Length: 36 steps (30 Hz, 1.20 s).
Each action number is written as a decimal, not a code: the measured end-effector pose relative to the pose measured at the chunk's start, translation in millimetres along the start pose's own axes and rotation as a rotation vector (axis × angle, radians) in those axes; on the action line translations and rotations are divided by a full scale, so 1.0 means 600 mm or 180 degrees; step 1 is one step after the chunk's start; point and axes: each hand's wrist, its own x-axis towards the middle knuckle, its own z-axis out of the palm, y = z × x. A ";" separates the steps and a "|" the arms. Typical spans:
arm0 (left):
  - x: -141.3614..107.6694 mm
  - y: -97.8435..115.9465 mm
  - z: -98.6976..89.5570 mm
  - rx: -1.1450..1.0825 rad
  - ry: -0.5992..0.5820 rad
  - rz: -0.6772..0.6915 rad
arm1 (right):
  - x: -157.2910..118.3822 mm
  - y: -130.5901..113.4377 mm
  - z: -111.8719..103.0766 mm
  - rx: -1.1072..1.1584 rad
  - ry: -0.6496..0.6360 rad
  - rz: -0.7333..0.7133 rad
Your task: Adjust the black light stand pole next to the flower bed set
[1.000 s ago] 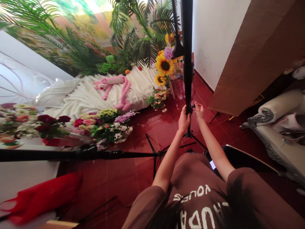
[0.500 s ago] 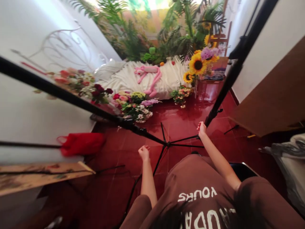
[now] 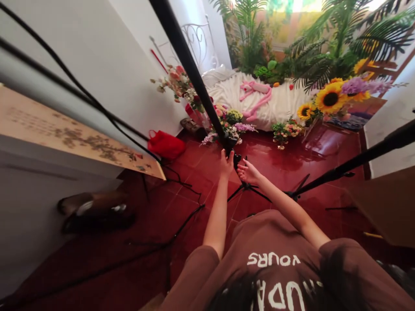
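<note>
A black light stand (image 3: 202, 88) slants down from the top of the view to spread legs on the floor. My left hand (image 3: 226, 164) is closed around its pole just below a clamp collar (image 3: 227, 141), thumb on the right side. Close to a black knob (image 3: 237, 158) on the same pole is my right hand (image 3: 249, 172), palm turned toward the stand. Its fingers are loosely bent and apart, with nothing seen in them. Whether the fingertips touch the knob, I cannot tell.
A second black stand (image 3: 353, 162) leans in from the right. Dark cables and a tripod leg (image 3: 183, 229) cross the red floor at left, near a painted panel (image 3: 81, 134) and a red bag (image 3: 166, 145). Flowers, sunflowers (image 3: 330, 99) and a draped bed (image 3: 285, 108) stand ahead.
The view has swung left. Both hands have come forward and together at the light stand; my left hand has taken hold of its pole, and my right hand has loosened from a curl.
</note>
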 end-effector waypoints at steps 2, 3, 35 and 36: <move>0.001 -0.002 0.004 -0.0028 0.0064 0.0016 | 0.013 0.001 0.024 0.0242 -0.0264 0.0077; 0.001 -0.003 0.005 -0.0060 0.0104 0.0019 | 0.017 0.000 0.032 0.0362 -0.0321 0.0062; 0.001 -0.005 0.007 -0.0996 0.0294 -0.0339 | 0.047 -0.023 0.047 0.1342 -0.1174 0.0359; 0.000 -0.005 0.007 -0.1003 0.0279 -0.0314 | 0.049 -0.021 0.049 0.0984 -0.1045 0.0147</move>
